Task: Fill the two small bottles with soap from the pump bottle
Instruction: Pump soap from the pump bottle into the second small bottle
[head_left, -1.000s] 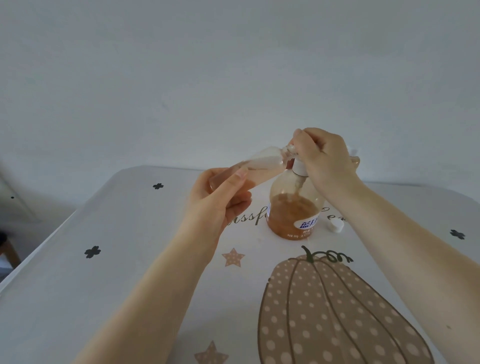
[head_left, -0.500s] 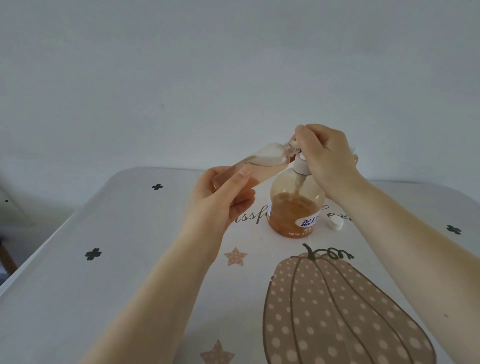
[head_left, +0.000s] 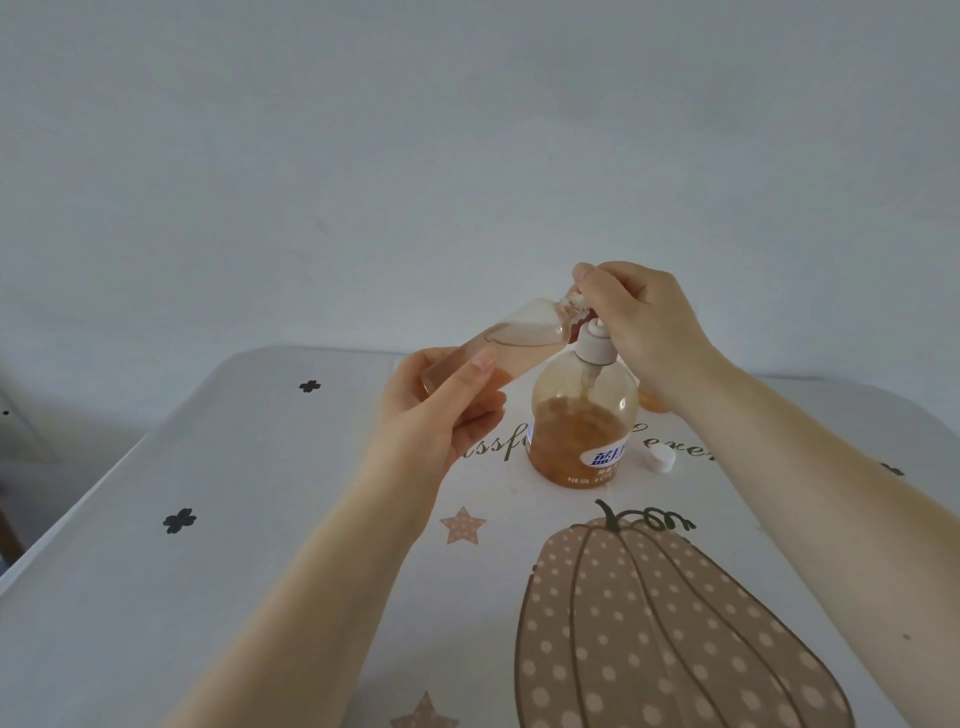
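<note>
The small bottle, gripped by the left hand, lies tilted with its long axis running from 8 o'clock up to 2 o'clock, its mouth meeting the spout under the right hand, whose fingers curl over the pump head of the pump bottle standing on the table. Since a second ago, the right hand and pump head have risen, exposing the white collar.

Your two bare arms and hands, nothing worn.

Your left hand and right hand carry no gloves, rings or watch that show; both forearms are uncovered as far as the frame's lower edge, no sleeve in sight, and your fingernails are short and plain.
</note>
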